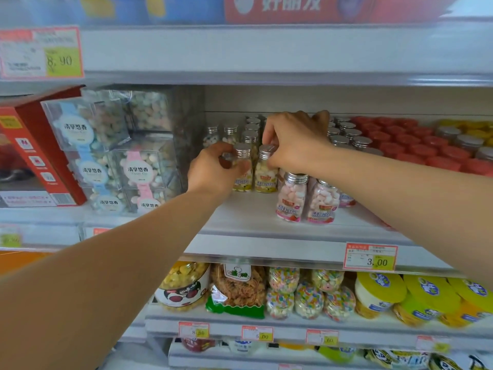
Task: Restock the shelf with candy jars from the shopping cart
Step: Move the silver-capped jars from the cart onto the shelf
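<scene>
Two small clear candy jars with silver caps and yellow labels stand side by side on the middle shelf [248, 220]. My left hand [213, 169] grips the left yellow-label jar [242, 180] around its body. My right hand [293, 142] pinches the cap of the right yellow-label jar [265, 177] from above. Two pink-label candy jars [290, 198] stand in front and to the right, near the shelf's edge. More silver-capped jars [252, 129] stand in rows behind my hands. The shopping cart is out of view.
Clear boxes of candy [120, 150] are stacked at the left, beside a red carton [34, 148]. Red-lidded jars [416, 145] fill the shelf's right side. A price tag reading 3.00 [370, 257] hangs on the shelf edge. Bags and jars of sweets [293, 292] sit below.
</scene>
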The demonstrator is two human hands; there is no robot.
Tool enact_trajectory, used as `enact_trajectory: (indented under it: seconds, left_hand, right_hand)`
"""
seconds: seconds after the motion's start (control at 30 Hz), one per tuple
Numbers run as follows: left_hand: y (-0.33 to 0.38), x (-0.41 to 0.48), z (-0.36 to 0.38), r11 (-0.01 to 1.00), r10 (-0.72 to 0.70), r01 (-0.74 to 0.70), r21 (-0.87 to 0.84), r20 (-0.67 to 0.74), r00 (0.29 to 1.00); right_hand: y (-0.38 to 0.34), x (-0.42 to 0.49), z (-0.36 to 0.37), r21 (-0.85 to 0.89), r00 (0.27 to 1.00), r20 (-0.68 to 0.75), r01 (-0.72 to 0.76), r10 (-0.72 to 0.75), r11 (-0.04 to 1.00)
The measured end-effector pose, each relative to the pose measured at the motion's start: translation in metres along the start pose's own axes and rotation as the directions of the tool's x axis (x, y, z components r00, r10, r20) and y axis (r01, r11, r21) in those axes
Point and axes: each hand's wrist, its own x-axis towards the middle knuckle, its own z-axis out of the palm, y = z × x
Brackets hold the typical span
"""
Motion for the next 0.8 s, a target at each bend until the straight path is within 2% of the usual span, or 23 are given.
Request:
enact_trajectory:
  seconds: [0.2,0.43,0.53,0.67,0.8]
  left_hand:
    - [0.002,0.008,0.009,1.0,-0.005,0.006,0.023,-0.024,1.0]
    - [0.001,0.011,0.015,0.998,0.002,0.0,0.056,-0.033,0.999]
    - [-0.001,0.005,0.012,0.993,0.027,-0.023,0.115,-0.033,0.999]
    - [0.002,-0.022,-0.001,0.988,0.106,-0.094,0.125,-0.089,0.99]
    - [0.005,-0.077,-0.026,0.971,0.229,-0.238,-0.008,-0.234,0.945]
  right_hand:
    - [0.005,0.005,0.004,0.051,0.999,-0.027,-0.032,0.033,0.998]
    - [0.015,0.005,0.002,0.194,1.0,0.009,-0.025,0.024,0.981]
    - [0.016,0.0,0.001,0.29,1.0,-0.024,0.005,0.002,0.957]
    - [0.009,-0.02,0.003,0.335,0.977,-0.185,0.162,-0.104,0.928]
    - [-0.012,-0.061,0.008,0.368,0.877,-0.345,0.454,-0.334,0.812]
